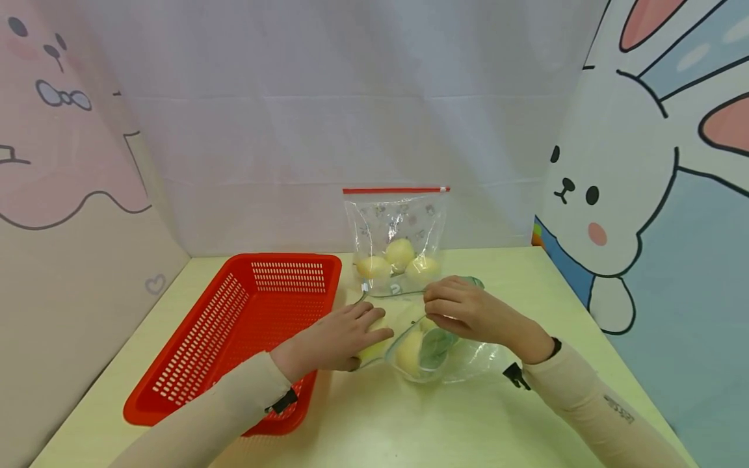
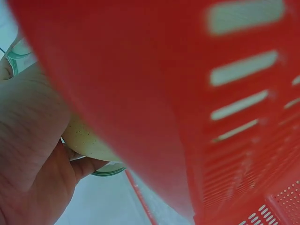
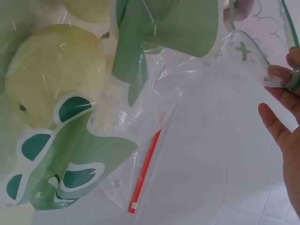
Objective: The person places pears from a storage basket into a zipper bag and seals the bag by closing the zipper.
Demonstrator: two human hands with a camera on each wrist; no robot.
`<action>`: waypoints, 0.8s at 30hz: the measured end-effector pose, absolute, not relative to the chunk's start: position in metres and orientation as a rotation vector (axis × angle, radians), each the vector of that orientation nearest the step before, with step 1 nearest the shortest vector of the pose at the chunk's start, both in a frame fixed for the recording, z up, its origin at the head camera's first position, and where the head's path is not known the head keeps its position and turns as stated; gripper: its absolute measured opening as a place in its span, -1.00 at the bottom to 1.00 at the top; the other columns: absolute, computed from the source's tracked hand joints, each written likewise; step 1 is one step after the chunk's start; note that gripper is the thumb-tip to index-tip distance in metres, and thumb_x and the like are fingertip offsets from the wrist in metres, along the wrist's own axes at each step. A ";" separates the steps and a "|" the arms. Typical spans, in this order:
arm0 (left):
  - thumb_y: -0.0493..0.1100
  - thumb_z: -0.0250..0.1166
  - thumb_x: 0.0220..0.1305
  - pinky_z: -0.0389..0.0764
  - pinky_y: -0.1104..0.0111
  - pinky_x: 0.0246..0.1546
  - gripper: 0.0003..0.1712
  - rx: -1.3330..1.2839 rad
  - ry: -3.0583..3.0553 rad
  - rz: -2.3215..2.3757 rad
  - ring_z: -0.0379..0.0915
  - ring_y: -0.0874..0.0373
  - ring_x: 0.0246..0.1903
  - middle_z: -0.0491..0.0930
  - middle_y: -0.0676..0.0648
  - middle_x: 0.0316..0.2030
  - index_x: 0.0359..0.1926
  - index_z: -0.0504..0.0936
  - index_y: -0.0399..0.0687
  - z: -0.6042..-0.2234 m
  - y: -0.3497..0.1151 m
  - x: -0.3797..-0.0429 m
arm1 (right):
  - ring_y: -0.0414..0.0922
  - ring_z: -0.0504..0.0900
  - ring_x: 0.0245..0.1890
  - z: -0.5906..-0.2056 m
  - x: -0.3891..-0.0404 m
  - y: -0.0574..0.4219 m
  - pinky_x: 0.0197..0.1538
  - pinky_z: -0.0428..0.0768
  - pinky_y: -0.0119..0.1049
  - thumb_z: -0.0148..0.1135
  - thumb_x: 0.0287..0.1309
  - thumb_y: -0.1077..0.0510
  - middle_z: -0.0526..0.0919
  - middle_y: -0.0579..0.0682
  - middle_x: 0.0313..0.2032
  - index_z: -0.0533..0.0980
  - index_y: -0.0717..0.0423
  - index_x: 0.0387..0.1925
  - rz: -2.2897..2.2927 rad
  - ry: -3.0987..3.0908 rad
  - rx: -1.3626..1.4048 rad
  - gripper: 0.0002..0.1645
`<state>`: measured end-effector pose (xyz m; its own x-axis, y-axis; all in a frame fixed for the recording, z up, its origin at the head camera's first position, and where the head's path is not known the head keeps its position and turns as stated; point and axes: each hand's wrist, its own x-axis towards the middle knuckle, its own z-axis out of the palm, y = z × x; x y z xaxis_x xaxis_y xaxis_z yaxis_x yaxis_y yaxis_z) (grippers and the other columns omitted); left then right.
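A clear bag (image 1: 462,357) with green print lies on the table, its mouth facing left. My right hand (image 1: 435,311) pinches the upper rim of that mouth and holds it apart; in the right wrist view its fingertips (image 3: 280,77) grip the plastic edge. A yellow fruit (image 1: 409,351) lies inside the bag (image 3: 154,93), seen close up as a yellow fruit (image 3: 51,75). My left hand (image 1: 367,337) is curled over another yellow fruit (image 1: 374,352) just outside the mouth. In the left wrist view the left hand (image 2: 33,140) holds this speckled fruit (image 2: 86,140).
A red slotted basket (image 1: 234,325) stands left of my left hand and fills the left wrist view as a red basket wall (image 2: 187,93). A second clear bag (image 1: 398,240) with a red zip strip holds three yellow fruits and leans on the back wall. Printed walls enclose the table (image 1: 374,422).
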<state>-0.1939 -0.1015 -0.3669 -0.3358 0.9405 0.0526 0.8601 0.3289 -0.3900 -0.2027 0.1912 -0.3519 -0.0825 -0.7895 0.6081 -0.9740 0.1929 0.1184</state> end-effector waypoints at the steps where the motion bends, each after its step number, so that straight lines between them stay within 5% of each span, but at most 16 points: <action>1: 0.01 0.50 0.04 0.49 0.28 0.10 -0.28 -1.618 -2.334 0.437 0.38 -0.03 0.09 0.45 -0.14 0.17 0.25 0.47 0.12 -0.367 -0.102 -0.194 | -0.04 0.59 -0.11 -0.351 -0.202 0.191 -0.02 0.55 -0.16 -0.03 0.51 0.10 0.61 0.02 -0.17 0.58 0.19 -0.21 0.429 -1.921 1.642 -0.69; 9: -0.02 0.52 -0.01 0.54 0.19 0.02 -0.32 -1.617 -2.396 0.413 0.39 -0.10 0.07 0.47 -0.10 0.17 0.19 0.53 0.27 -0.367 -0.100 -0.194 | -0.03 0.60 -0.10 -0.351 -0.201 0.190 0.00 0.56 -0.13 -0.02 0.50 0.12 0.62 0.01 -0.16 0.57 0.16 -0.18 0.405 -1.914 1.647 -0.73; 16: 0.13 0.56 -0.03 0.45 0.09 0.17 -0.32 -1.588 -2.512 0.505 0.31 -0.15 0.22 0.46 -0.04 0.19 0.19 0.58 0.45 -0.368 -0.100 -0.189 | -0.04 0.60 -0.12 -0.350 -0.201 0.187 -0.01 0.55 -0.16 0.00 0.49 0.13 0.61 0.00 -0.16 0.56 0.16 -0.18 0.407 -1.891 1.673 -0.76; 24: 0.21 0.53 -0.02 0.46 0.08 0.16 -0.30 -1.589 -2.449 0.523 0.30 -0.17 0.22 0.47 -0.05 0.19 0.22 0.58 0.45 -0.367 -0.101 -0.189 | -0.03 0.61 -0.14 -0.351 -0.201 0.185 -0.04 0.56 -0.17 -0.04 0.51 0.13 0.61 0.01 -0.17 0.56 0.18 -0.19 0.387 -1.871 1.679 -0.72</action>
